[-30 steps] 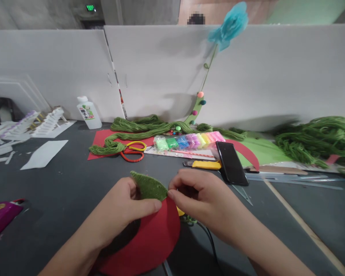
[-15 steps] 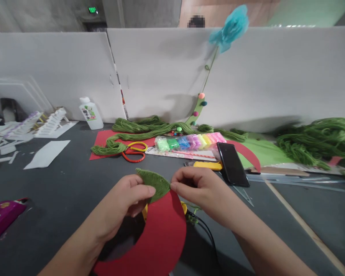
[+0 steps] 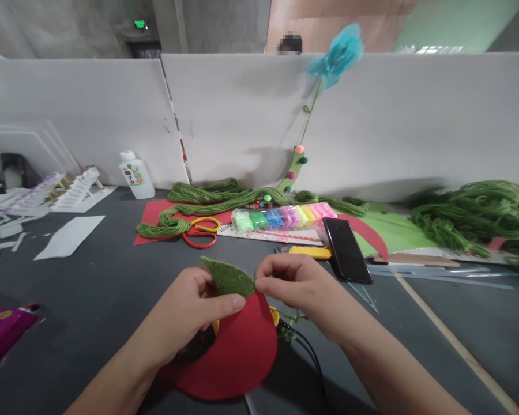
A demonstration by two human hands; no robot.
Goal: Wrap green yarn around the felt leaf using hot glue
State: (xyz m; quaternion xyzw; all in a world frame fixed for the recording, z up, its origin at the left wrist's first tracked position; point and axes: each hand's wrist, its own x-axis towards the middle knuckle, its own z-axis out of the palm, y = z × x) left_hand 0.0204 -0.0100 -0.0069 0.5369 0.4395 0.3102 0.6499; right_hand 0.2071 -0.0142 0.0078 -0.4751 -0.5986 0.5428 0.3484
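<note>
A curved piece of red card (image 3: 237,357) is raised off the table, its upper tip covered by wrapped green yarn (image 3: 232,279). My left hand (image 3: 201,300) grips it from the left, thumb lying across the front where green meets red and fingers behind. At the right edge of the wrapped part, my right hand (image 3: 285,282) pinches with thumb and forefinger, seemingly on the yarn; the strand itself is too fine to make out. Behind the card, a yellow tool (image 3: 275,316) with a black cord shows only in part.
Scissors (image 3: 201,231), a bag of coloured clay (image 3: 281,217), a yellow utility knife (image 3: 309,252) and a phone (image 3: 347,249) lie beyond my hands. Green yarn (image 3: 476,213) is heaped at right. A white bottle (image 3: 137,176) stands by the partition; a purple device (image 3: 6,334) is at left.
The red card has tilted, so its lower end looks shorter and rounder. My left thumb has slid slightly right and down across it. The right hand keeps its pinch at the edge.
</note>
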